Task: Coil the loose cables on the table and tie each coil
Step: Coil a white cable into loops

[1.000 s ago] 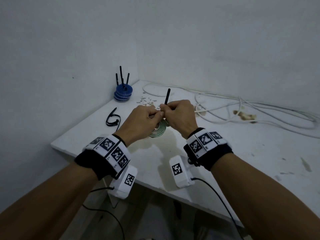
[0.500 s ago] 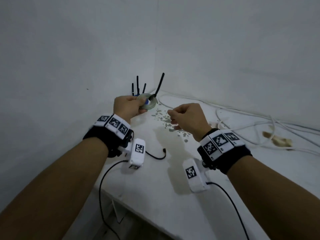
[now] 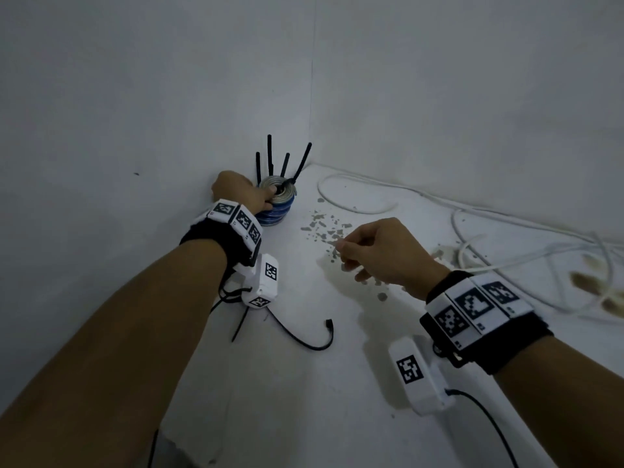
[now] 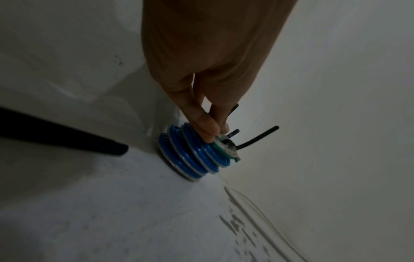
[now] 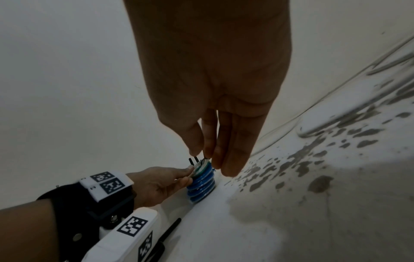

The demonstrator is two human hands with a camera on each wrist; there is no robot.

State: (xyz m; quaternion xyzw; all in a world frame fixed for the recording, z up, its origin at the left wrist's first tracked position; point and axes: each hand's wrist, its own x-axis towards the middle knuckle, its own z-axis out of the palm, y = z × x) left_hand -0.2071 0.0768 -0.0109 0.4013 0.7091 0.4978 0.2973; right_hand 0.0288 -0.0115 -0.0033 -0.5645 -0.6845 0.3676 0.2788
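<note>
Grey-green coil: the small coil (image 3: 281, 193) sits on top of the stack of blue coils (image 3: 273, 214), at 11 o'clock on the table (image 3: 337, 383), in the corner by the wall.
Left hand: the left hand (image 3: 240, 192) pinches the rim of the top coil, thumb and fingertips (image 4: 207, 128) closed on its edge.
Right hand: the right hand (image 3: 378, 253) hovers above the table at 1 o'clock, well apart from the stack, fingers loosely curled, nothing visible in them.
Cable tie: a black tie tail (image 3: 301, 162) stands up from the top coil, leaning to the right; three more tails (image 3: 270, 160) rise behind it.
Handling: I judge the coil light and a bit springy; the tie keeps the loops together, so the rim is a safe place to hold.
Risk: the stack looks narrow and tall, a push from the side may tip it.
Remaining: white cables (image 3: 489, 231) lie loose at 2 o'clock, soft and long; I would take one by its end. Spare black ties (image 3: 304, 336) lie near the left wrist.
</note>
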